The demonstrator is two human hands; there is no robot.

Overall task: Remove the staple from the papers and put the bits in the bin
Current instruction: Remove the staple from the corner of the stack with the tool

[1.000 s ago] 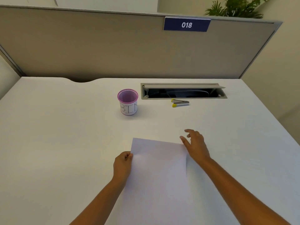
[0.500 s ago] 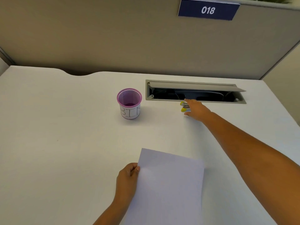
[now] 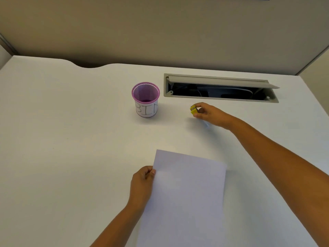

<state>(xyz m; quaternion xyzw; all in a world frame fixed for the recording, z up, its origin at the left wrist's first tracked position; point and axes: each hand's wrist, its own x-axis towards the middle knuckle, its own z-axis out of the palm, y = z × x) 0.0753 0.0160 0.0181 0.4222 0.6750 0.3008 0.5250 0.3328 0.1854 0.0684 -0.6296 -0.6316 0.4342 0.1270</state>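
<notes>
Staple remover (image 3: 193,110), seemingly pinched at right hand's (image 3: 211,115) fingertips.

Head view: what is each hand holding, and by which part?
Right hand: yellow-tipped metal staple remover, pinched near its yellow end. Left hand: white stapled papers, gripped at the left edge near the top corner.

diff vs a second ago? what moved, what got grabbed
The right hand left the top edge of the papers, reached out to the staple remover by the cable slot, took hold of it and lifted it off the desk, toward the person. Unchanged: left hand pinching the papers' left corner; bin in place.
</notes>
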